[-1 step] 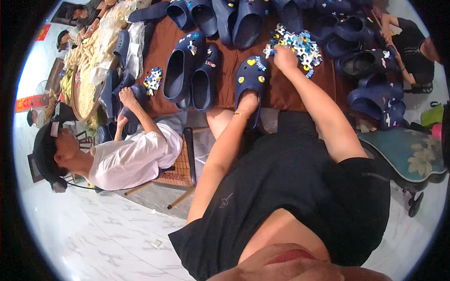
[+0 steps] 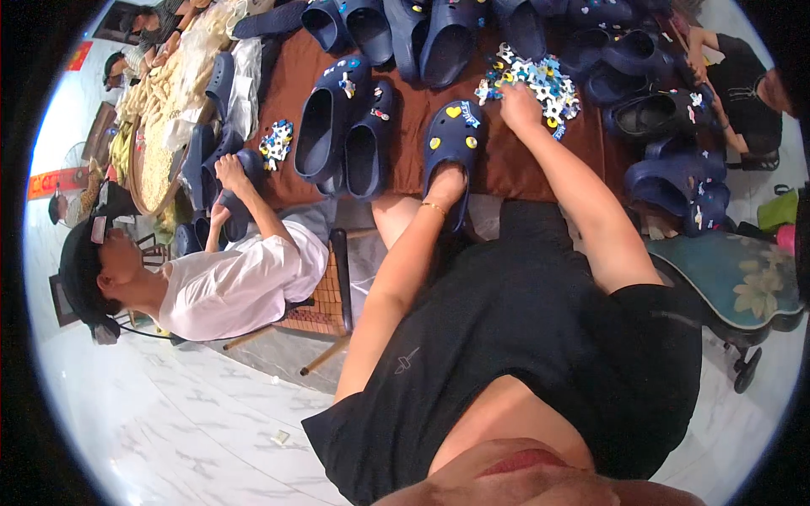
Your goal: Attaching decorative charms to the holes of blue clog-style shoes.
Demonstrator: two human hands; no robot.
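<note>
My left hand is pushed into the opening of a navy clog and holds it at the table's near edge, toe pointing away. Its fingers are hidden inside the shoe. Two yellow round charms, a yellow heart and a white-and-blue lettered charm sit on the clog's upper. My right hand reaches into a loose pile of small white, blue, black and yellow charms, some star-shaped. The fingers are curled together at the pile's left side; whatever they pinch is too small to make out.
The table has a brown cloth. A pair of navy clogs stands left, beside a smaller charm pile. More clogs line the far side. A co-worker in white handles a clog at left; a teal chair stands right.
My right hand has shifted slightly to the right over the charm pile. The left hand and its clog stay in place.
</note>
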